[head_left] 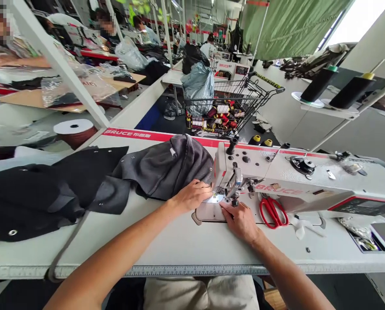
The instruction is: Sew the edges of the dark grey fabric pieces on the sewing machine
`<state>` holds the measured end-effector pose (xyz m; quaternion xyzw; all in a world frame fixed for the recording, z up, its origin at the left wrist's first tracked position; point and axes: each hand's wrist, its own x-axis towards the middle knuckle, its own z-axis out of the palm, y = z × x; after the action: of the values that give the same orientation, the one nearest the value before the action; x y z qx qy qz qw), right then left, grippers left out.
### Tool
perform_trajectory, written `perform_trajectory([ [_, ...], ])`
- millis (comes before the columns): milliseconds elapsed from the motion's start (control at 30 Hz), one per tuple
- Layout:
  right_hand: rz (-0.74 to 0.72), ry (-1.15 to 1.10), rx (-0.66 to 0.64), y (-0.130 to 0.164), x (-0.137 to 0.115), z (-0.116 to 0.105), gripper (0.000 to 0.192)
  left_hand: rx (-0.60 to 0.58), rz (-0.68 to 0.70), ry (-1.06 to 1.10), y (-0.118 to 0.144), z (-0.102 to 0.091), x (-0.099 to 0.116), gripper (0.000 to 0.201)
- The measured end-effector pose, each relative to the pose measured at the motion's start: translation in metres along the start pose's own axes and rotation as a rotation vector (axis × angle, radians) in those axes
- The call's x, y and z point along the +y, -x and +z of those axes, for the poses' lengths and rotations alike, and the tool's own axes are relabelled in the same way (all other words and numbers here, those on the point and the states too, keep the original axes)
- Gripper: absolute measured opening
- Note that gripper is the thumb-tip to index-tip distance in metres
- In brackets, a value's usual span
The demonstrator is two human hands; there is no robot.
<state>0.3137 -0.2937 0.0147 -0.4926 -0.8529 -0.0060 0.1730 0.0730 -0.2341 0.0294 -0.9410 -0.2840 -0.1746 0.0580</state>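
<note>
Left hand (192, 194) curls, pinching grey cloth (166, 168) to feed the needle (226, 191); right hand (240, 219) lies flat, steadying beside it.

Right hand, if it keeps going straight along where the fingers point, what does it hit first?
The right hand points up and left toward the needle area. Its fingertips already sit at the presser foot of the sewing machine, so that would probably be met first; depth is hard to judge.

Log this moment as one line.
left hand: on grey garment | right hand: at needle plate | red scissors: beside, untouched
</note>
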Motion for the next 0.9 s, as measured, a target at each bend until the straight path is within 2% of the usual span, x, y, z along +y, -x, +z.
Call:
perform_trajectory([
  [167,-0.005,0.015,0.025,0.003,-0.002,0.004,0.033,-0.062,-0.085,0.169,0.001,-0.010,0.005,0.023],
  [267,-0.027,-0.034,0.052,0.002,-0.003,0.006,0.033,-0.026,-0.154,0.162,0.002,-0.014,0.007,0.037],
  [400,-0.065,-0.077,0.088,0.001,-0.006,0.004,0.031,0.065,-0.382,0.107,0.005,-0.017,0.009,0.034],
  [500,-0.078,-0.107,0.117,0.006,-0.017,-0.004,0.028,0.172,-0.597,0.062,0.008,-0.030,0.009,0.031],
  [600,-0.108,-0.324,0.129,0.015,-0.044,-0.015,0.027,0.331,-0.794,0.000,0.012,-0.066,0.013,0.033],
  [633,-0.129,-0.420,0.129,0.017,-0.057,-0.019,0.031,0.380,-0.842,-0.025,0.013,-0.082,0.016,0.033],
  [700,-0.173,-0.544,0.131,0.016,-0.086,-0.028,0.053,0.479,-0.921,-0.082,0.017,-0.120,0.029,0.032],
  [800,-0.234,-0.848,0.197,0.002,-0.133,-0.046,0.078,0.701,-0.997,-0.159,0.020,-0.180,0.062,0.023],
  [900,-0.321,-0.948,0.327,-0.017,-0.176,-0.070,0.092,0.873,-0.938,-0.181,0.019,-0.234,0.105,0.016],
])
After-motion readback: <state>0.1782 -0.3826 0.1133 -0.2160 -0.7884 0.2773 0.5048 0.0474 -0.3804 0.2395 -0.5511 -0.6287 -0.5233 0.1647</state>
